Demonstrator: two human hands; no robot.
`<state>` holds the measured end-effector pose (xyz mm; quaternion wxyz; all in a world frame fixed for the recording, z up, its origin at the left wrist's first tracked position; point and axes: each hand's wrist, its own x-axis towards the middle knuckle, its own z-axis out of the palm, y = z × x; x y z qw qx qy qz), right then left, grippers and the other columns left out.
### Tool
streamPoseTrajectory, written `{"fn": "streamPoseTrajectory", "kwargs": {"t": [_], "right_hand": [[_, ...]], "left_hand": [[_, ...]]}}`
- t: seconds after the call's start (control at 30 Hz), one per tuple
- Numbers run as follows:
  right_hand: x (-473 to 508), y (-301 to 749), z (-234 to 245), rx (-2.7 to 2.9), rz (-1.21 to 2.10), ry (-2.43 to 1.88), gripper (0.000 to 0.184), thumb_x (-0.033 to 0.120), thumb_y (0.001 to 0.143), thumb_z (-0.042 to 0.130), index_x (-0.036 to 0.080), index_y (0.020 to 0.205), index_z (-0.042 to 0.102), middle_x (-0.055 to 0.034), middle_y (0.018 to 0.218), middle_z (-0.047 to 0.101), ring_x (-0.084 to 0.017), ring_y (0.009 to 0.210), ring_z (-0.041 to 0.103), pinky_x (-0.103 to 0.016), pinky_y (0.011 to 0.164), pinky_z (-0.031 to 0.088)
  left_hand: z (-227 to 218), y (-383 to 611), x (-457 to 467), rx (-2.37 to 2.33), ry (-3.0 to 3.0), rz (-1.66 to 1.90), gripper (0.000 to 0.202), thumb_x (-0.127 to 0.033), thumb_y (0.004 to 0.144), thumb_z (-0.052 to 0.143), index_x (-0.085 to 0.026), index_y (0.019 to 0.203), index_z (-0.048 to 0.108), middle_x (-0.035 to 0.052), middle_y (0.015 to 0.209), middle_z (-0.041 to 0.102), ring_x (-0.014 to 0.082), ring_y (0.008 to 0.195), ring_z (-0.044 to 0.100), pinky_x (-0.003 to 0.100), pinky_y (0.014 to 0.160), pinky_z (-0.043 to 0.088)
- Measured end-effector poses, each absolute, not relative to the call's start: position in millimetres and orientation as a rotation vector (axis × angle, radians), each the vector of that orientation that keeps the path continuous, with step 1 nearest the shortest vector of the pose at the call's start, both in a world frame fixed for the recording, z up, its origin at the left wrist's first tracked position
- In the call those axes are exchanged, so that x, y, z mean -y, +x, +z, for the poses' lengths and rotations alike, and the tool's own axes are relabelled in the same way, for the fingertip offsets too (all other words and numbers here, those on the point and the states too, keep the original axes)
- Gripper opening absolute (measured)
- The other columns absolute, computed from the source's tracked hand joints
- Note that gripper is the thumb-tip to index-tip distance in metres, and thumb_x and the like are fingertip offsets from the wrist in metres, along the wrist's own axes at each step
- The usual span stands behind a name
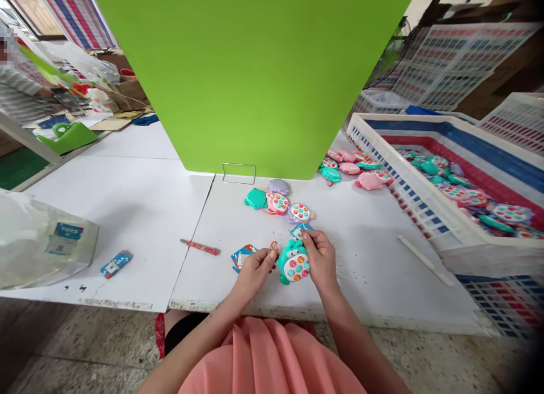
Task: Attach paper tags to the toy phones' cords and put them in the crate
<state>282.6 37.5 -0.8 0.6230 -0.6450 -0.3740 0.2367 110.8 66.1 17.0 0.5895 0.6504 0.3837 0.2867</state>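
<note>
A teal toy with coloured buttons (293,262) sits between my hands near the front edge of the white table (140,212). My right hand (321,258) grips its right side, with a small blue-and-white tag (300,229) just above the fingers. My left hand (255,267) pinches an orange cord (274,246) at the toy's left side. A blue printed card (241,254) lies under my left fingers. Beyond them lie a teal toy (255,199), a pink one (277,203) and a purple one (298,213).
A green board (250,71) stands upright at the back. A white crate (429,212) full of toys stands on the right, with several more toys (352,170) beside it. A red pen-like tool (200,247), a small blue pack (116,263) and a clear bag (38,241) lie left. Another person (17,88) is at the far left.
</note>
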Motion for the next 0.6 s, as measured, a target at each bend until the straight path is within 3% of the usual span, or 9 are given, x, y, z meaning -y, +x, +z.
{"fn": "streamPoseTrajectory", "kwargs": {"t": [0.23,0.37,0.6], "right_hand": [[-31,274,12,0.929,0.51,-1.514,0.023,0.04,0.082,0.056,0.018,0.088,0.063,-0.0047,0.084,0.064,-0.018,0.076,0.058,-0.031,0.07,0.047],[-31,275,7,0.898,0.514,-1.547,0.025,0.041,0.081,0.056,0.017,0.085,0.063,-0.0047,0.081,0.064,-0.018,0.073,0.058,-0.031,0.067,0.047],[-30,283,-2,0.859,0.557,-1.568,0.027,0.042,0.081,0.056,0.017,0.087,0.064,-0.0045,0.082,0.065,-0.018,0.074,0.059,-0.031,0.068,0.048]], "left_hand": [[19,112,-69,-0.899,1.219,0.764,0.035,-0.049,0.068,0.068,-0.014,0.072,0.064,0.0007,0.064,0.059,0.0109,0.058,0.05,0.023,0.056,0.042],[23,112,-68,-0.88,1.132,0.782,0.034,-0.047,0.066,0.071,-0.014,0.067,0.063,0.0003,0.063,0.059,0.0102,0.058,0.049,0.023,0.056,0.041],[27,117,-66,-0.735,0.707,0.805,0.028,-0.04,0.068,0.072,-0.015,0.074,0.063,0.0034,0.076,0.065,0.0124,0.072,0.058,0.024,0.07,0.043]]}}
